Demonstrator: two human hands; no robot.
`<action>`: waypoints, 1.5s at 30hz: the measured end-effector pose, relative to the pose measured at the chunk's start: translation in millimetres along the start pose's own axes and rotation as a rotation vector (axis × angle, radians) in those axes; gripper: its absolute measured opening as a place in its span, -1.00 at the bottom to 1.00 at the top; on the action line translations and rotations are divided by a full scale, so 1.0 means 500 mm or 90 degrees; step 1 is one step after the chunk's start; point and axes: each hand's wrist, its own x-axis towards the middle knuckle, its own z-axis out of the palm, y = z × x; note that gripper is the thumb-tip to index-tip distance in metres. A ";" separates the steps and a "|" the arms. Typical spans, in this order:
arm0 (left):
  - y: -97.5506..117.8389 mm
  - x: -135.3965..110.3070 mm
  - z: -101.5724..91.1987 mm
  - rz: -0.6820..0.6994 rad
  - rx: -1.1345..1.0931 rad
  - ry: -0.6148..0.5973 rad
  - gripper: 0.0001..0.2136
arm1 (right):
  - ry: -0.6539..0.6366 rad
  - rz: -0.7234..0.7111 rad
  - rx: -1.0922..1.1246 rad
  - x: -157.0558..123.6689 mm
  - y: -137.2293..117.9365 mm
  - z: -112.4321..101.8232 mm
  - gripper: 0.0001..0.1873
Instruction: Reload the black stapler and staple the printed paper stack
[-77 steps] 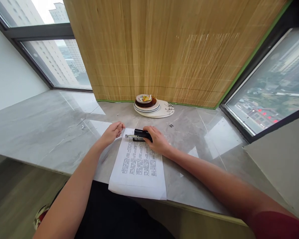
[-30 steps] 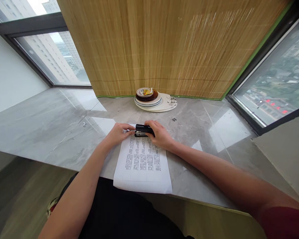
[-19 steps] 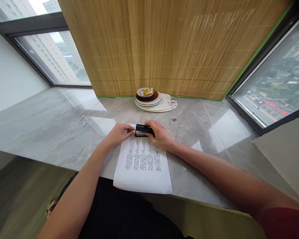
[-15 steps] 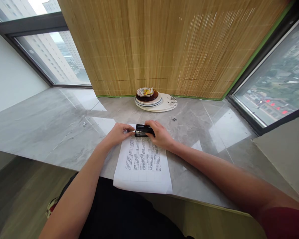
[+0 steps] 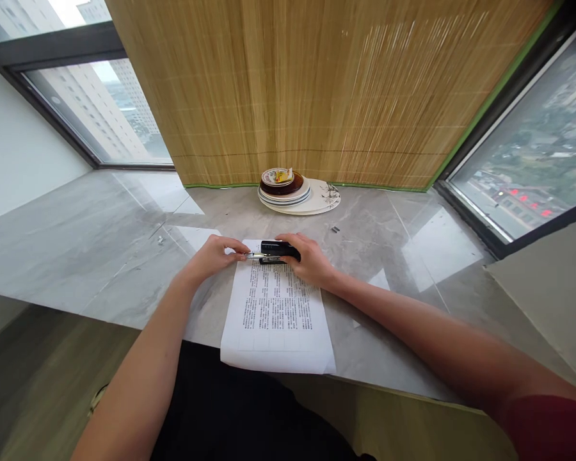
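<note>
A black stapler (image 5: 278, 249) lies across the top part of a printed sheet of paper (image 5: 278, 342). My right hand (image 5: 311, 259) is closed around the stapler's right end. From its left end a shiny metal staple tray (image 5: 255, 255) sticks out. My left hand (image 5: 217, 258) pinches the outer tip of that tray between thumb and fingers. The sheet lies on the grey marble ledge (image 5: 384, 320), and its lower end reaches the ledge's front edge. Whether staples sit inside the tray I cannot tell.
Stacked plates (image 5: 284, 197) with a small yellow packet (image 5: 283, 175) on top stand by the bamboo blind (image 5: 307, 96). Small grey staple strips (image 5: 335, 229) lie right of the stapler. A crumpled bit (image 5: 160, 240) lies at the left. Windows flank both sides.
My left hand has moved left, drawing the metal staple tray out of the stapler's end. My right hand keeps its hold on the stapler, nearly still.
</note>
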 end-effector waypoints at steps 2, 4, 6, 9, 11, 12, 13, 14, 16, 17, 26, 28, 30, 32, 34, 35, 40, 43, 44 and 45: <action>0.006 0.005 0.012 0.045 -0.037 0.009 -0.85 | 0.030 -0.044 0.042 -0.002 0.002 -0.003 -0.60; 0.015 0.009 0.027 0.113 -0.067 0.031 -0.79 | 0.052 -0.078 0.081 -0.004 0.002 -0.006 -0.62; 0.028 0.012 0.042 0.166 -0.074 0.049 -0.76 | 0.056 -0.101 0.106 -0.006 0.000 -0.009 -0.64; 0.044 0.015 0.058 0.201 -0.061 0.051 -0.76 | 0.056 -0.128 0.118 -0.007 -0.005 -0.010 -0.67; 0.050 0.015 0.060 0.208 -0.051 0.050 -0.77 | 0.065 -0.140 0.123 -0.008 -0.007 -0.010 -0.67; 0.051 0.015 0.059 0.208 -0.044 0.047 -0.77 | 0.065 -0.142 0.120 -0.008 -0.008 -0.009 -0.67; 0.052 0.014 0.057 0.203 -0.033 0.046 -0.77 | 0.062 -0.142 0.115 -0.008 -0.009 -0.008 -0.67; 0.052 0.014 0.055 0.196 -0.018 0.046 -0.76 | 0.057 -0.140 0.106 -0.009 -0.011 -0.008 -0.67; 0.051 0.015 0.050 0.179 0.011 0.070 -0.71 | 0.062 -0.132 0.087 -0.011 -0.014 -0.010 -0.67; 0.050 0.015 0.049 0.171 0.022 0.093 -0.70 | 0.080 -0.125 0.078 -0.013 -0.015 -0.011 -0.67; 0.053 0.016 0.070 0.202 0.164 0.040 -0.88 | 0.313 0.106 0.014 -0.003 0.020 -0.031 -0.64; 0.045 0.016 0.074 0.212 0.211 -0.006 -0.88 | 0.304 0.127 0.019 0.001 0.025 -0.030 -0.64; 0.037 0.017 0.076 0.209 0.239 -0.024 -0.87 | 0.288 0.121 0.019 0.002 0.023 -0.028 -0.63; 0.032 0.019 0.077 0.199 0.244 -0.023 -0.86 | 0.268 0.102 0.013 0.001 0.018 -0.026 -0.62; 0.031 0.019 0.078 0.190 0.239 -0.017 -0.86 | 0.250 0.078 0.007 0.000 0.013 -0.025 -0.62; 0.031 0.019 0.077 0.188 0.237 -0.016 -0.86 | 0.243 0.068 0.004 -0.001 0.012 -0.025 -0.62; 0.030 0.019 0.078 0.187 0.242 -0.032 -0.84 | 0.212 0.034 -0.014 -0.001 0.012 -0.023 -0.61; 0.030 0.019 0.079 0.190 0.253 -0.043 -0.83 | 0.202 0.039 -0.019 0.001 0.013 -0.022 -0.61; 0.031 0.019 0.079 0.193 0.256 -0.048 -0.83 | 0.201 0.042 -0.019 0.001 0.014 -0.022 -0.61; 0.033 0.019 0.080 0.196 0.256 -0.052 -0.83 | 0.201 0.044 -0.019 0.001 0.014 -0.022 -0.61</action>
